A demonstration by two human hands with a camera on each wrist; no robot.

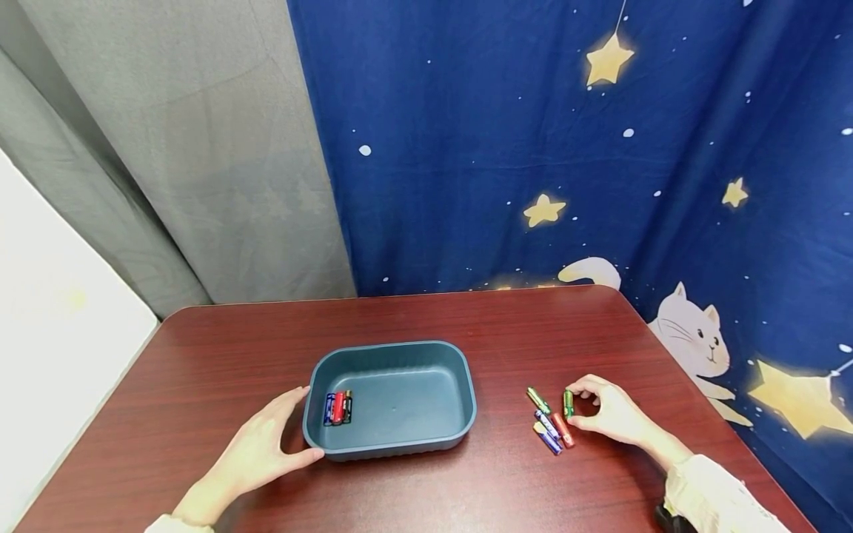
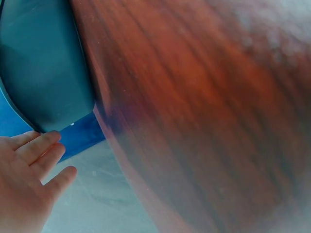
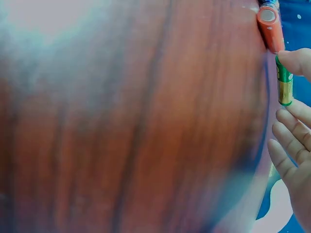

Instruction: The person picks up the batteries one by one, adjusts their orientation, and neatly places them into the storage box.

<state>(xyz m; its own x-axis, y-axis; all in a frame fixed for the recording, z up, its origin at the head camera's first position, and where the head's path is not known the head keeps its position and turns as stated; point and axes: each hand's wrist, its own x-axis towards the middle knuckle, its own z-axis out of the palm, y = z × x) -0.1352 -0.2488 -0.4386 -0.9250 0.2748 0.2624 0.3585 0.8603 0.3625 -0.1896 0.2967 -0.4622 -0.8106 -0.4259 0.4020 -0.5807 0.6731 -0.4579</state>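
In the head view a blue-grey plastic tray [image 1: 426,400] sits on the table. At its left end inside, a blue battery [image 1: 329,409], a red battery [image 1: 338,407] and a dark battery [image 1: 348,406] lie side by side. My left hand [image 1: 263,444] spans the tray's left end, its fairly straight fingers and thumb touching the rim. To the right, my right hand [image 1: 609,411] pinches a green battery [image 1: 569,404] by its ends between thumb and index finger. Close by lie another green battery [image 1: 538,400], a red one [image 1: 563,430] and two blue ones, including the nearest battery [image 1: 548,438].
The reddish-brown wooden table [image 1: 400,318] carries everything. Behind it hang a grey curtain [image 1: 200,148] and a blue star-patterned curtain [image 1: 466,148]. A white surface [image 1: 60,311] borders the table on the left.
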